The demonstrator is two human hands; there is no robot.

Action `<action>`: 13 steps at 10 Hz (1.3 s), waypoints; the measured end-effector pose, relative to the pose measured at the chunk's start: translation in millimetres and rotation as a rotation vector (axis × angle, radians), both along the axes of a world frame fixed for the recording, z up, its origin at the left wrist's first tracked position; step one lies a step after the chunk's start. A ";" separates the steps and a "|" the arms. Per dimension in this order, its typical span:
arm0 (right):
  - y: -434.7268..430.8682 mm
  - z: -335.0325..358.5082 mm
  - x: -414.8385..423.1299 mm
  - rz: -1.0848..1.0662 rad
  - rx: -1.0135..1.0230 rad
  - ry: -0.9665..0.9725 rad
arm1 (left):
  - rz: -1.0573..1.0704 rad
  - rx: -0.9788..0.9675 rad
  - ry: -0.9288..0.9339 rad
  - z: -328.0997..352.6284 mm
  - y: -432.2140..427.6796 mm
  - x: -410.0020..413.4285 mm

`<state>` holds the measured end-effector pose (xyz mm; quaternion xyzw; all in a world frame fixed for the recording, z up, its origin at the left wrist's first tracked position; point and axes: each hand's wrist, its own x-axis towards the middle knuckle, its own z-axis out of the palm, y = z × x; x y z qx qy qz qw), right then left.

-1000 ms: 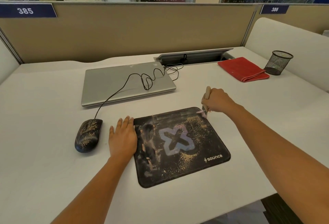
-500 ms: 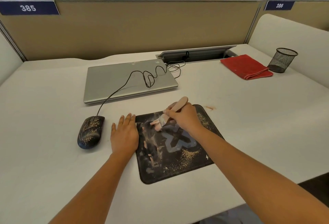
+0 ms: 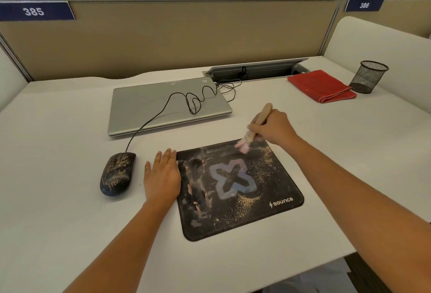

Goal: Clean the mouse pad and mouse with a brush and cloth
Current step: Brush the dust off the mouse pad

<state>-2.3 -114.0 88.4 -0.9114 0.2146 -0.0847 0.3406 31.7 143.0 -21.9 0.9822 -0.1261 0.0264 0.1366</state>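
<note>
Far left on the white desk (image 3: pixel 58 152) sits the black mouse (image 3: pixel 117 173), dusted with pale yellowish grit, its cable (image 3: pixel 149 121) snaking back over the lid of a closed silver laptop (image 3: pixel 144 106) toward the slot at the rear of the desk. Just to the right of the mouse, apart from it, the left hand (image 3: pixel 162 176) lies flat, palm down, on the desk, fingers straight and held close together, its right side up against the left edge of the mouse pad (image 3: pixel 256 213). The pad is black with a pale X in the middle and lies in front of the laptop, smeared down its left part and speckled with the same grit across its right and near parts. At its far right corner the right hand (image 3: pixel 271 127) has its fingers curled round the wooden handle of a brush (image 3: pixel 262 115), handle tilted up and away, the pinkish bristles down on the pad and blurred. Further right and back, well away from the pad, a folded red cloth (image 3: pixel 321 86) lies on the desk, with a black mesh cup (image 3: pixel 369 77) just beside it.
</note>
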 end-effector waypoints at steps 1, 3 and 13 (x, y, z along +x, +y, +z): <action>16.8 -10.9 0.0 0.064 0.264 0.002 | -0.002 -0.001 -0.008 0.5 0.0 -0.7; -20.8 -14.6 -10.9 -0.056 0.039 0.045 | -0.007 0.002 0.004 2.6 0.9 -1.4; -1.3 -24.3 -11.8 0.069 0.142 -0.058 | 0.001 -0.002 -0.008 0.1 0.2 -1.2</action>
